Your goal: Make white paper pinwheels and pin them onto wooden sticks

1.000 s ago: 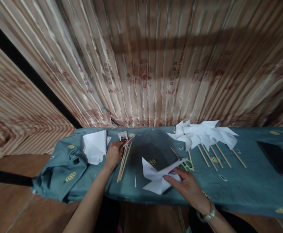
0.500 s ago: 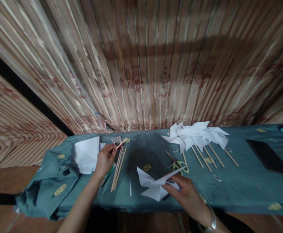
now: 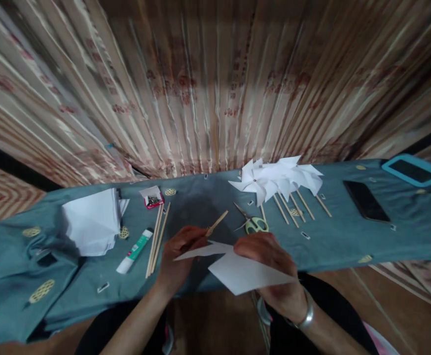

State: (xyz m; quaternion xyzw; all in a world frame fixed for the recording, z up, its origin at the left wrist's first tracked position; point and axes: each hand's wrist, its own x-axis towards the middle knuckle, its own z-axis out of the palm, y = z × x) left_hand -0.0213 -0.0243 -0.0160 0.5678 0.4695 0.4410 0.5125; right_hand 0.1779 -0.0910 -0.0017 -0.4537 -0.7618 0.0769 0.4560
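Note:
Between finger and thumb of my left hand (image 3: 183, 256) is a thin wooden stick (image 3: 218, 222), its far end pointing up and to the right. My right hand (image 3: 270, 268) grips a folded white paper pinwheel (image 3: 237, 271) close in front of me, one blade reaching across to the left fingers. The stick and the pinwheel are close together; whether they touch is hidden. Scissors with pale green handles (image 3: 256, 225) lie just beyond my right hand. Loose wooden sticks (image 3: 157, 241) rest left of my left hand, beside a glue stick (image 3: 134, 250).
A stack of white paper (image 3: 89, 222) lies on the left of the green cloth (image 3: 189, 197). Behind the sticks is a small red-and-white box of pins (image 3: 152, 197). Several finished pinwheels (image 3: 282, 177) overlap at the back right, near a black phone (image 3: 365, 201) and a blue-framed tablet (image 3: 415, 170).
My left hand has brought the stick rightward and nearer, up to the pinwheel. The right hand has turned the pinwheel. The view has tilted down, showing more of the right side.

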